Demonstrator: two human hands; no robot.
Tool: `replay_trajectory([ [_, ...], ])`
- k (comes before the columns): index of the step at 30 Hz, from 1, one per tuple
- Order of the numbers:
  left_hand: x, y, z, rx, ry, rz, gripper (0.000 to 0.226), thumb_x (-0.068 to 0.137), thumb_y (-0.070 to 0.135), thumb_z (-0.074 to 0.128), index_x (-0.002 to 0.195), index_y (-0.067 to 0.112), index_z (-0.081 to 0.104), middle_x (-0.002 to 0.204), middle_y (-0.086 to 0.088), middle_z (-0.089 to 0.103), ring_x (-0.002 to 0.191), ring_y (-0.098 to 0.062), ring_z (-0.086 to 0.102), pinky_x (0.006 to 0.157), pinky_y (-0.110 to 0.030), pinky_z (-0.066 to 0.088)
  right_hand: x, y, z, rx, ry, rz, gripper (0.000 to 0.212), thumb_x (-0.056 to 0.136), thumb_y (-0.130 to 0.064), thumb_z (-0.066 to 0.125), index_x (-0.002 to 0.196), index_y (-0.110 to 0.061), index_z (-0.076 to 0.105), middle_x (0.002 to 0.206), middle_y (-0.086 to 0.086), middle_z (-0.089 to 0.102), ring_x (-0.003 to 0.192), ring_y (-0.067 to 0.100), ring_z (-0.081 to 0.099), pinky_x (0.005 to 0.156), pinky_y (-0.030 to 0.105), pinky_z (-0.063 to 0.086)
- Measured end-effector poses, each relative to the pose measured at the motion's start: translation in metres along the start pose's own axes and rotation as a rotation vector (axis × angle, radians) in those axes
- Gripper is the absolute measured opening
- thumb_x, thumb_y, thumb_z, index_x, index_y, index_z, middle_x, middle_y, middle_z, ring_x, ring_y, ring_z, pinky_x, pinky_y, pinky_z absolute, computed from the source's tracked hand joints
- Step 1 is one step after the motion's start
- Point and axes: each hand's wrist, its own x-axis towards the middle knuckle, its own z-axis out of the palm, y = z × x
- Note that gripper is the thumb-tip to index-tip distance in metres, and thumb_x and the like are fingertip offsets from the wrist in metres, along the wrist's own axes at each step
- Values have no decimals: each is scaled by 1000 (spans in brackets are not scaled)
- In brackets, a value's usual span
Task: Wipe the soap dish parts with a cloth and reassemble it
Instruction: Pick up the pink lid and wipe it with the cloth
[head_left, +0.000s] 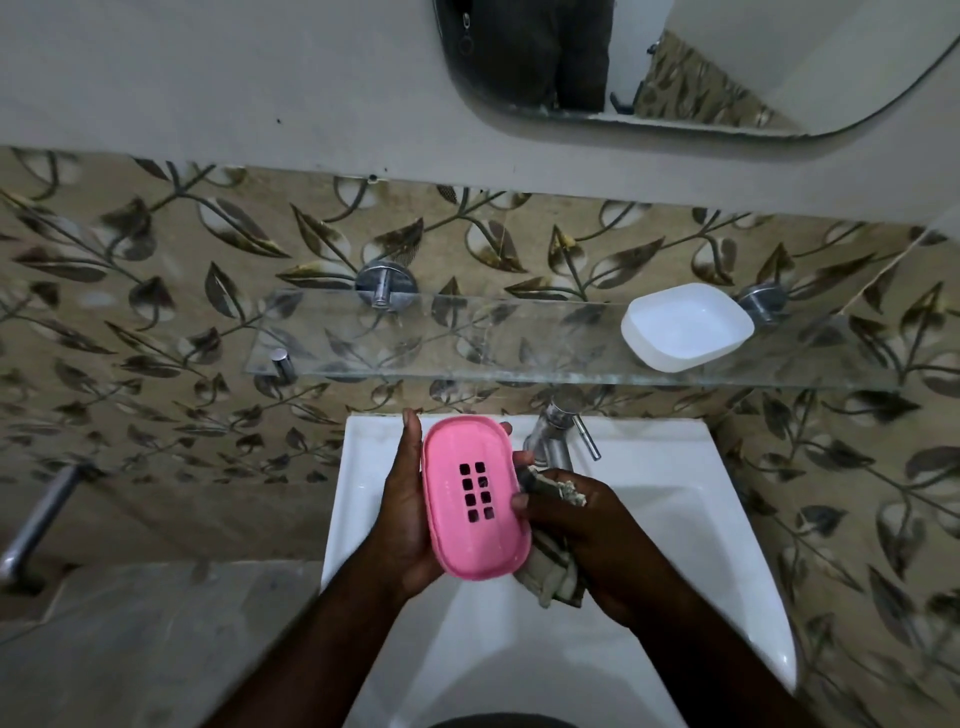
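Note:
A pink oval soap dish tray (475, 496) with several drain slots is held upright over the sink by my left hand (402, 512), thumb on its left rim and fingertips at its top. My right hand (587, 535) grips a greyish checked cloth (553, 569) against the tray's right edge, one finger touching the tray face. The white soap dish base (687, 327) sits apart on the right end of the glass shelf (467, 343), open side up.
A white sink (649, 499) lies below my hands, with a chrome tap (558, 431) just behind the cloth. A mirror (675, 62) hangs above. A metal bar (36, 519) juts from the wall at left.

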Motion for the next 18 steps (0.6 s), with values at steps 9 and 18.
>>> replay_trajectory([
  [9, 1, -6, -14, -93, 63, 13, 88, 71, 76, 54, 120, 3, 64, 118, -21, 62, 96, -36, 63, 90, -48, 47, -1, -2, 0, -243, 148, -56, 46, 78, -37, 80, 89, 4, 63, 81, 37, 62, 68, 29, 58, 63, 57, 50],
  [18, 10, -3, -19, 5, 183, 63, 81, 76, 73, 43, 114, 6, 69, 111, -21, 69, 97, -35, 67, 90, -48, 51, -3, -32, 2, -375, 372, -210, 17, 74, -13, 83, 86, -18, 73, 78, 2, 75, 68, 16, 68, 59, 29, 54],
])
